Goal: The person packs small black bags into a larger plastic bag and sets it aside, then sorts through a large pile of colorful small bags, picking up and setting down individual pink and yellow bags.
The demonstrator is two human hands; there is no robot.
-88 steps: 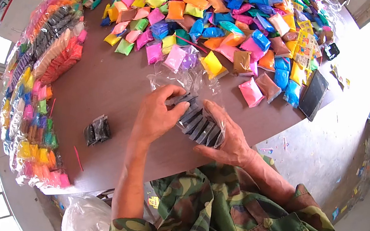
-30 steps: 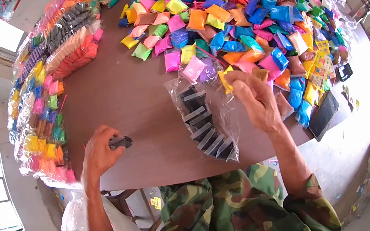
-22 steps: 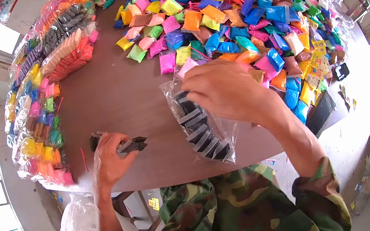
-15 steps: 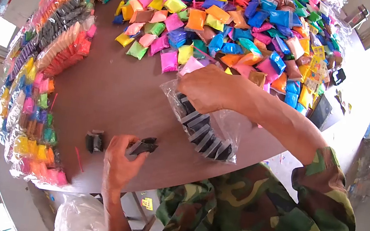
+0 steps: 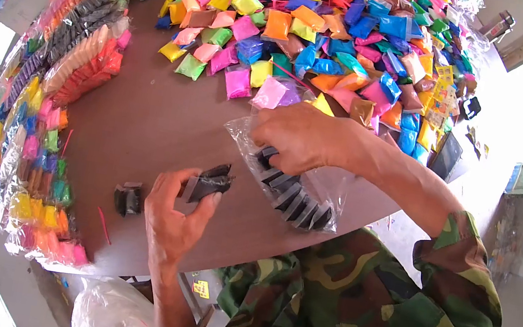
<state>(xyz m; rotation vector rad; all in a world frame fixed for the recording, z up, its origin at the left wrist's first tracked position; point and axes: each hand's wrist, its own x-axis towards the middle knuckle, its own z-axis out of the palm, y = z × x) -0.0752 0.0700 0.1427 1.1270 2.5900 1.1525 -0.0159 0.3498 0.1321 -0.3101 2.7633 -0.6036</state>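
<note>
Some black packets (image 5: pixel 209 184): left hand (image 5: pixel 170 219) grips; slackened pinch could drop them.
Clear bag (image 5: pixel 331 190): right hand (image 5: pixel 307 135) at 11 o'clock, grip unclear.

No lettering is legible; print on yellow packets (image 5: pixel 441 99) at two o'clock and a yellow slip (image 5: pixel 201 289) near six o'clock is too small.

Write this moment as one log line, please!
left hand: holds black packets | right hand: at clear bag | bag: on table, black row inside | small black bundle: on table
</note>
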